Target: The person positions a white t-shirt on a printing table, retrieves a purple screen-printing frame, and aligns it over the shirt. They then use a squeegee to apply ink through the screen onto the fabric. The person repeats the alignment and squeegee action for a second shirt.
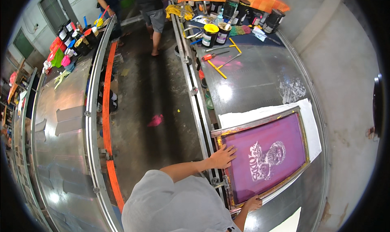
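I watched both hands on the screen-printing frame (263,156), which lay flat on a white sheet of fabric (260,112) spread over the long shiny metal table (260,79). The frame sat at the near end of that table, hard against the table's left rail (198,110), its purple mesh showing a pale printed figure in the middle. The left hand (222,156) rested palm down on the frame's left edge, fingers spread and flat, not curled round anything. The right hand (252,202) was at the frame's near corner; its fingers seemed bent over the wooden rim, but I could not tell how firmly they gripped it.

Further up the same table I saw black ink pots (210,34), one with a yellow lid, beside a yellow-handled squeegee (217,69) and a red-handled tool (209,56). A pink scrap (156,120) lay on the dark floor of the aisle. Across the aisle ran a second long table (65,122) with an orange edge, cluttered at its far end with coloured pots. Two people (151,12) stood at the far end of the aisle.
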Motion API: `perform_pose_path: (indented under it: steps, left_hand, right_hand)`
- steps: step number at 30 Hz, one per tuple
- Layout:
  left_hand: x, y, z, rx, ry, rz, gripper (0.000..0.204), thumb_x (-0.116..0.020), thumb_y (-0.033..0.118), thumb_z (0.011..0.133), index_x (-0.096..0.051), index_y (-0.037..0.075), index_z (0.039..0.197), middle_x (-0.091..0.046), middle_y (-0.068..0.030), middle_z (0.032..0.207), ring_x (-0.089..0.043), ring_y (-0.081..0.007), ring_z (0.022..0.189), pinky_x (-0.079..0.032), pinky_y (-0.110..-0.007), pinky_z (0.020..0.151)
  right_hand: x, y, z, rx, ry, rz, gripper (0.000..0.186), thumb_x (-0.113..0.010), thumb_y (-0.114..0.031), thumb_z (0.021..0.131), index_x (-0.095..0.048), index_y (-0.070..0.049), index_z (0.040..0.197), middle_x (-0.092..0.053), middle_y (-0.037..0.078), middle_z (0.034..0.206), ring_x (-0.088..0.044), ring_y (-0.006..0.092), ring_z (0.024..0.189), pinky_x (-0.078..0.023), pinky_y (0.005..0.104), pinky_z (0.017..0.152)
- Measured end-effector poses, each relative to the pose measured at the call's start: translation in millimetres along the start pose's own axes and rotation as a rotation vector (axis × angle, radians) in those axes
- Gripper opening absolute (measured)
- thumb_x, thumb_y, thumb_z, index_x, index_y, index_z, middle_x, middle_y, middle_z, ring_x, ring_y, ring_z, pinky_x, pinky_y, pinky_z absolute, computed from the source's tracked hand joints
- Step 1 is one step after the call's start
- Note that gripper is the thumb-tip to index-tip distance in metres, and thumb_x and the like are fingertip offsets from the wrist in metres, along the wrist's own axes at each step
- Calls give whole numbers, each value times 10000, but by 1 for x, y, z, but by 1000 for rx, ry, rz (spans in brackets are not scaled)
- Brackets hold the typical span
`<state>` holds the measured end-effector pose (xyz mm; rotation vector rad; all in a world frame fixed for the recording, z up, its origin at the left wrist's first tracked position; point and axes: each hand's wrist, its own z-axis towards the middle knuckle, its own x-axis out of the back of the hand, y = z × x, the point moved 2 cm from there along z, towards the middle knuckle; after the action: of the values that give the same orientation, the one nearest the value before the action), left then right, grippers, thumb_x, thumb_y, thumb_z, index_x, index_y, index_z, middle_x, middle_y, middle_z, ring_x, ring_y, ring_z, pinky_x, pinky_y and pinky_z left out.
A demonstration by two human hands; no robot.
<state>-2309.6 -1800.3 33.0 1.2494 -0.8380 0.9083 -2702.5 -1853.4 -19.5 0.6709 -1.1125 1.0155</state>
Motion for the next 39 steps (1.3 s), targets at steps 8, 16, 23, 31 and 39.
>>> perform_pose_path:
  steps: [8,16,23,31,39]
  left_hand:
    - [-2,-1,1,-8,-2,8,475,-596,298,862,-629,104,1294,-456,-130,1480,-371,-303,1397,-301,-535,1095]
    - [-1,1,2,19,-41,13,477,-588,313,867,-619,111,1298,-444,-125,1484,-368,-301,1394,-277,-545,1120]
    - [-1,1,4,5,-44,4,486,-560,318,885,-606,104,1318,-451,-127,1484,-353,-302,1407,-274,-538,1128]
    - [1,1,5,20,-81,-1,493,-545,311,897,-595,94,1337,-425,-134,1513,-332,-301,1430,-268,-551,1135]
    - [0,0,5,12,-59,30,491,-567,329,889,-601,117,1331,-437,-125,1506,-349,-303,1416,-287,-537,1124]
  right_hand:
    - [9,-1,-4,-10,-62,74,367,-557,-355,930,-608,-11,1049,-616,171,1075,-595,372,1009,-470,511,854]
    - [12,-4,-2,-51,-153,135,475,-550,-381,913,-577,19,1167,-584,219,1202,-532,386,1161,-430,545,965]
    - [15,-8,-7,-72,-76,69,378,-576,-349,904,-557,-16,1083,-579,180,1169,-562,377,1086,-453,534,898]
    - [14,-10,-5,-97,-79,53,394,-573,-358,911,-571,-8,1092,-591,189,1172,-572,380,1075,-452,526,903]
    - [12,-6,-4,-86,-115,56,436,-564,-381,921,-566,-1,1135,-575,194,1203,-563,380,1095,-445,529,906]
